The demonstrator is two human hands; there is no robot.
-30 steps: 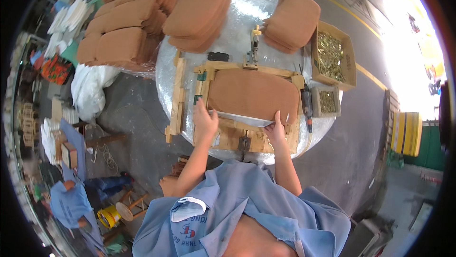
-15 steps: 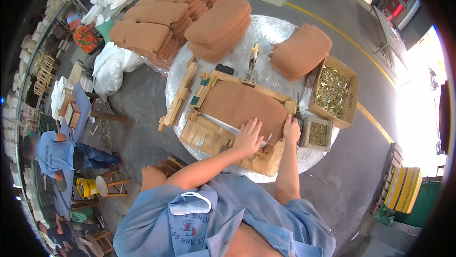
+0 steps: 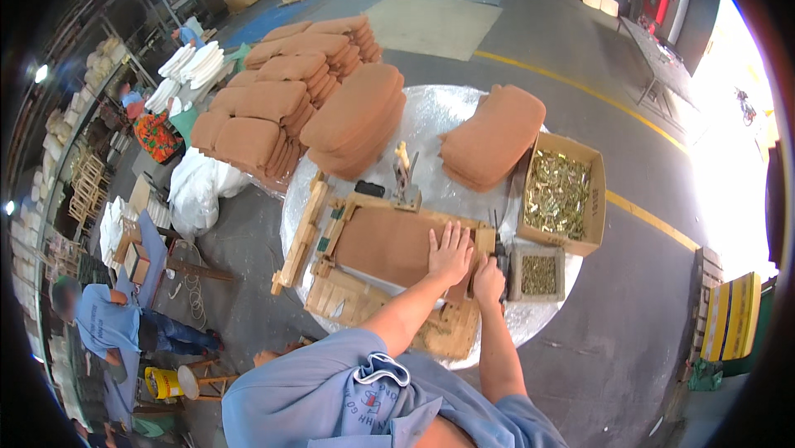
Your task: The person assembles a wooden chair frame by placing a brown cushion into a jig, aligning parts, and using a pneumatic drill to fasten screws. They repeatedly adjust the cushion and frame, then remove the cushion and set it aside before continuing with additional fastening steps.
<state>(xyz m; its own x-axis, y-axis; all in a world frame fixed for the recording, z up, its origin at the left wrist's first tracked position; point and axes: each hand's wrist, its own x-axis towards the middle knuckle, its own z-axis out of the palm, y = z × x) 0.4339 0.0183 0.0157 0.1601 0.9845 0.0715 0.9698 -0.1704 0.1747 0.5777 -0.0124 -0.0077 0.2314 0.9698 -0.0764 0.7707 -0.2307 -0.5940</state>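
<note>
A brown fabric-covered pad (image 3: 377,243) lies in a wooden frame jig (image 3: 364,295), with a pale strip showing along its near edge. My left hand (image 3: 450,256) rests flat on the pad's right part, fingers spread. At the jig's right end my right hand (image 3: 489,282) is closed, its fingertips by the pad's right edge. What it grips, if anything, is hidden from this view. Just beyond that hand is a dark object (image 3: 500,259), partly covered. A metal toggle clamp (image 3: 406,187) with a yellowish handle stands at the jig's far side.
The round table (image 3: 426,104) is wrapped in clear plastic. On it are brown pad stacks (image 3: 352,121) (image 3: 497,133), a carton of brass-coloured metal pieces (image 3: 563,195) and a small tray of tiny hardware (image 3: 538,274). A wooden bar (image 3: 300,241) lies left. A co-worker (image 3: 112,315) stands farther left.
The view has tilted up, so the table sits lower in it. My left hand has slid farther onto the pad, toward its right end. My right hand remains closed at the jig's right end.
</note>
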